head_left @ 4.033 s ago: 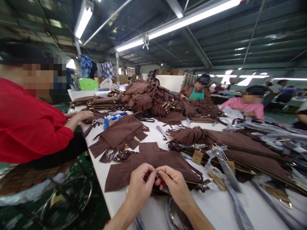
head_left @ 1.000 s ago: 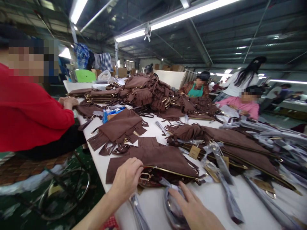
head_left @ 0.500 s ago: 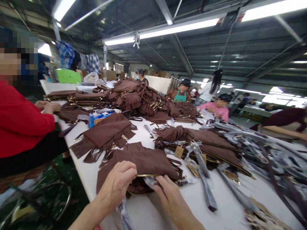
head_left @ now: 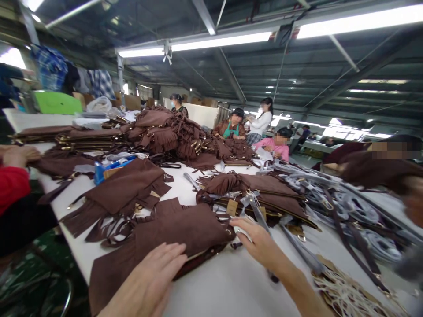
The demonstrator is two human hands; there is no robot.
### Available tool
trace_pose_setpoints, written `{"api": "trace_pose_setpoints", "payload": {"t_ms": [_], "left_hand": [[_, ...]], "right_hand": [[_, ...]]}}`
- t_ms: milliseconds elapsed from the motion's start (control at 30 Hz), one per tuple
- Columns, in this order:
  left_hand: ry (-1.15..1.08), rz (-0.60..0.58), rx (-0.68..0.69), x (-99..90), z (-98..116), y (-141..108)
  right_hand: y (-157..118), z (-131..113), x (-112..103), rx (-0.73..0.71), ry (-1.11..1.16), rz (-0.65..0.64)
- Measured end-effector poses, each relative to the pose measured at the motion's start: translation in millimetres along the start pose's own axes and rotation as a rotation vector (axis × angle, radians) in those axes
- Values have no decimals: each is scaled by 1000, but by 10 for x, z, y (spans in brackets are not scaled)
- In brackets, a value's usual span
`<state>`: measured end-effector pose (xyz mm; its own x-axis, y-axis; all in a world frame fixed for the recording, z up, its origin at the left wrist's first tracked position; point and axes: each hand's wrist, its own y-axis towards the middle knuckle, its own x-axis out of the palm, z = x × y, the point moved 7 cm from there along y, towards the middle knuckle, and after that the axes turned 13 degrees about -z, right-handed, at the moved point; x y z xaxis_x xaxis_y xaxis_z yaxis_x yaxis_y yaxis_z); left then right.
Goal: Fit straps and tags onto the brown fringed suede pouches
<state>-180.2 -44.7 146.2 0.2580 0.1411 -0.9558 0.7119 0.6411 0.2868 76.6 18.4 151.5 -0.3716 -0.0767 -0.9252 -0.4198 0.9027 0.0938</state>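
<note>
A brown fringed bag [head_left: 178, 226] lies on the white table in front of me, its gold zipper edge facing me. My left hand [head_left: 161, 266] rests flat on the near side of this bag, fingers stretched out. At the bag's right end, by a small metal ring, is my right hand [head_left: 261, 242]; its fingers are bent and spread, with the tips touching or very close to the corner. Long fringe [head_left: 110, 281] spreads out to the left of the bag. Just behind lies another brown fringed bag [head_left: 122, 185].
Stacked brown bags [head_left: 261, 187] with tags and wrapped straps lie beyond my right hand. A large bag heap [head_left: 165, 132] covers the far table. Plastic-wrapped straps [head_left: 357, 211] and corded tags [head_left: 343, 286] are at right. A co-worker's red sleeve [head_left: 13, 185] is at left.
My left hand has flattened onto the bag. My right hand has left the zipper opening and moved to the bag's right end. The opening now looks closed up, and the view has turned right.
</note>
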Motion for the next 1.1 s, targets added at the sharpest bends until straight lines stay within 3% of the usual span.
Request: {"api": "trace_pose_setpoints", "payload": {"t_ms": [133,200,300,400,467,533,633,767,833,933,1033,1100], "left_hand": [[-58,-256,-65,370,143,231],[-74,-310,-131,450,150,319],[-145,-340,-196,393,242,457],[-435,-323,-234,328,424,644],[-751,-256,-268,379,523,779],[-1016,-180,-327,524,578,888],[-1166,-96,-415,761,596,984],[-1058,-60,-441,774,531,1026],[-859,-141,-439,668,505,1041],[-526,-373,-439,518,499,1018],[-310,-493,-427,308,438,815],[-218,-486,-446,96,312,526]], "right_hand": [[-108,348,169,121,-151,-202],[-112,368,206,147,-160,-199],[-103,332,196,209,162,-168],[-149,240,314,340,738,-274],[-184,95,361,357,947,-291],[-201,-46,376,319,985,-266],[-219,-167,423,259,877,-260],[-221,-147,403,169,587,-233],[-207,-85,316,131,352,-147],[-171,63,229,109,89,-61],[-162,393,186,167,-14,-46],[-200,673,122,216,-48,13]]}}
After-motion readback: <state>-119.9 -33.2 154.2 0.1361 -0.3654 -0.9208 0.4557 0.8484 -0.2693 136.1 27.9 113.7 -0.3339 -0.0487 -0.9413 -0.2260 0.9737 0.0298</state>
